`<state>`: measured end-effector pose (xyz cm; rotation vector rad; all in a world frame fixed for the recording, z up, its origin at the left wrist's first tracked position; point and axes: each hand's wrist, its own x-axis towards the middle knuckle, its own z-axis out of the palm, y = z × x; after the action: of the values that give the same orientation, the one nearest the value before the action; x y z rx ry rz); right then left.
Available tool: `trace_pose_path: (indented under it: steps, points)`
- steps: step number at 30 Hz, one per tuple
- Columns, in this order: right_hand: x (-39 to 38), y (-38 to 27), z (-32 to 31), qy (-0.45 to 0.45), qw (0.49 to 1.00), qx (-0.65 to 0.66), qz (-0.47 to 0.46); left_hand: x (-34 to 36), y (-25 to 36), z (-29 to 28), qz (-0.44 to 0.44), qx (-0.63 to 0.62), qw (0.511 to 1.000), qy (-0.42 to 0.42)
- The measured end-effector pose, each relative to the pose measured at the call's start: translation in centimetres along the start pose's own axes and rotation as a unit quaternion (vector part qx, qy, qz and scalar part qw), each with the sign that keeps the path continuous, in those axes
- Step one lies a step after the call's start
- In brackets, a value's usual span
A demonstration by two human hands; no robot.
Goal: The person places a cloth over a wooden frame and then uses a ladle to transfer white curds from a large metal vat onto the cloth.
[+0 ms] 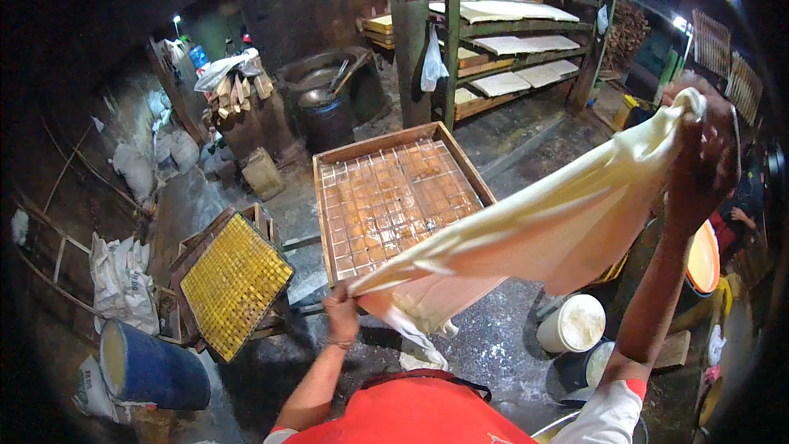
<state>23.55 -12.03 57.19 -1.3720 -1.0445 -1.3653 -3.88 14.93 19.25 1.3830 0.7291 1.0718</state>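
Observation:
A large damp cream cloth (526, 230) is stretched slantwise between my two hands. My left hand (341, 316), low at the near left corner of a wooden frame, is closed on one end of it. Raised high at the right, my right hand (707, 144) grips the other end in a bunch. The cloth sags between them, and its loose lower part hangs in front of my red apron. Behind it lies the square wooden frame (322, 205), with a wet grid of strips across its bottom. The cloth covers the frame's near right part.
At the left, a tray of small yellow blocks (234, 284) rests tilted on a stand, near a blue barrel (156, 366). White buckets (571, 325) stand at the right. Racks with white sheets (526, 41) rise at the back, beside a dark stove with a pan (320, 97).

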Motion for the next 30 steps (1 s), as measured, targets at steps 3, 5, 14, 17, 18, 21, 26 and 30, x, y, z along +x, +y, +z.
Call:
trace_pose_path:
  steps: [3, 5, 14, 17, 18, 21, 26, 30]
  points:
    - [-0.2, 2.2, 0.6, -0.064, 0.917, 0.298, 0.258, 1.7, 6.2, -1.5, 0.083, -0.036, 0.995, -0.042]
    - [-1.3, 5.4, 0.0, -0.126, 0.915, 0.261, 0.282, 3.1, 10.7, -0.8, 0.155, -0.012, 0.984, -0.086]
    - [-3.6, 8.9, -0.5, -0.134, 0.907, 0.259, 0.303, 6.8, 17.8, -4.4, 0.383, 0.405, 0.806, -0.196]
    - [-3.0, 9.7, -1.0, -0.081, 0.890, 0.286, 0.346, 7.5, 18.2, -6.4, 0.396, 0.452, 0.784, -0.157]
    - [-3.4, 10.4, -0.5, -0.070, 0.911, 0.258, 0.313, 7.6, 18.6, -6.5, 0.402, 0.464, 0.777, -0.142]
    - [-4.4, 10.5, -0.8, -0.213, 0.930, 0.212, 0.214, 7.6, 20.6, -6.7, 0.397, 0.436, 0.797, -0.128]
    - [-5.4, 7.5, -0.7, -0.493, 0.786, 0.251, 0.274, 8.6, 24.2, -8.8, 0.425, 0.484, 0.759, -0.095]
    - [-7.3, 7.2, -1.7, -0.657, 0.648, 0.244, 0.297, 9.6, 23.5, -12.8, 0.396, 0.402, 0.823, -0.069]
